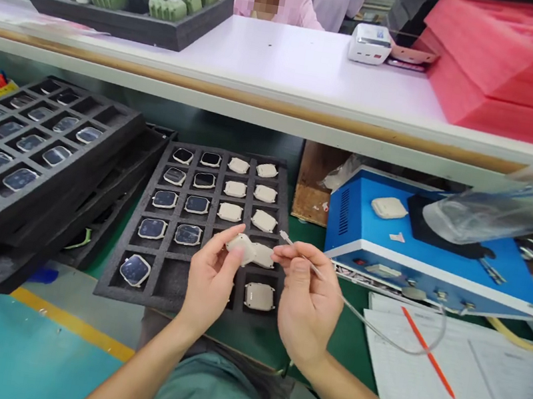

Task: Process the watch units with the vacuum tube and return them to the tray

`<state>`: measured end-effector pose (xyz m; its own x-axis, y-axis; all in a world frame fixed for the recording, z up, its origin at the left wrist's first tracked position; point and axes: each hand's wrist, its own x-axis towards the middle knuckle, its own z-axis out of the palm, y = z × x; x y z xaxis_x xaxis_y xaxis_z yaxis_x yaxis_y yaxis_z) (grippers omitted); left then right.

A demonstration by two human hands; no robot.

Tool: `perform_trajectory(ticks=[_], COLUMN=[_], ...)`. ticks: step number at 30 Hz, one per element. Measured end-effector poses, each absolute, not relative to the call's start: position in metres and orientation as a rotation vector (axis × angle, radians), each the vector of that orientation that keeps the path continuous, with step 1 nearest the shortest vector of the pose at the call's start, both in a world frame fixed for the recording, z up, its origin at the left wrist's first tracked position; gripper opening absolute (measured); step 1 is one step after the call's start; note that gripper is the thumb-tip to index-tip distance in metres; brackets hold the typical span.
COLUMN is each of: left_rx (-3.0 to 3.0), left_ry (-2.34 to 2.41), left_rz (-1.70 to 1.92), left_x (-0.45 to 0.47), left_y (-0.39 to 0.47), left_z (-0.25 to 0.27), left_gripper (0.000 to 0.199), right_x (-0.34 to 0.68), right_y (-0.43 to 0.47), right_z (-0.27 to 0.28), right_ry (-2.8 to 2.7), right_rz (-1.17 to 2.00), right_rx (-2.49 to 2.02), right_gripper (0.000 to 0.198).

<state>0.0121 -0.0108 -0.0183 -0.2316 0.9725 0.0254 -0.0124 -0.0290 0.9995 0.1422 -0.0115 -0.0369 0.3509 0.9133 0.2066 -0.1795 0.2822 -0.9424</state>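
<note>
My left hand [214, 275] is closed on a cream smartwatch case [241, 249], its pale back turned up, just above the foam tray. The fingers of my right hand [308, 300] pinch a thin white cable [306, 258] near its tip, which points up and left, apart from the case. Beneath both hands lies the black foam tray [167, 250], divided into square cells. Dark-screened smartwatches [189, 234] fill the left columns, and cream cases [234, 189] lie in the right ones. One metallic case [260, 296] sits in the front right cell.
To the right stands a blue box [358, 224] with a cream case on top; the cable trails toward its front. Papers [472, 367] with a red pen [427, 353] lie before it. More foam trays [47, 181] are stacked at left. A white shelf [278, 60] crosses behind, with a person beyond.
</note>
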Motion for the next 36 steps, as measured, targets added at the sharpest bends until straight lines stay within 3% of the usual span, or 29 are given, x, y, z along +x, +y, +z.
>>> perform_trajectory(ticks=[5,12,36], left_rx=[1.098,1.013,1.128], left_ry=[1.299,1.254,1.293], left_rz=[1.414,1.405,1.39], left_x=[0.013,0.012,0.013], left_y=[-0.013,-0.013,-0.015], left_z=[-0.021,-0.021,-0.022], left_gripper=[0.054,0.029,0.031], right_x=[0.131,0.124,0.126], right_y=[-0.023,-0.025,-0.026], right_z=[-0.041,-0.042,-0.051], right_ry=[-0.943,-1.011,-0.961], right_rz=[0.684,0.551,0.638], right_rx=[-1.048,-0.94,-0.956], right_gripper=[0.017,0.009,0.016])
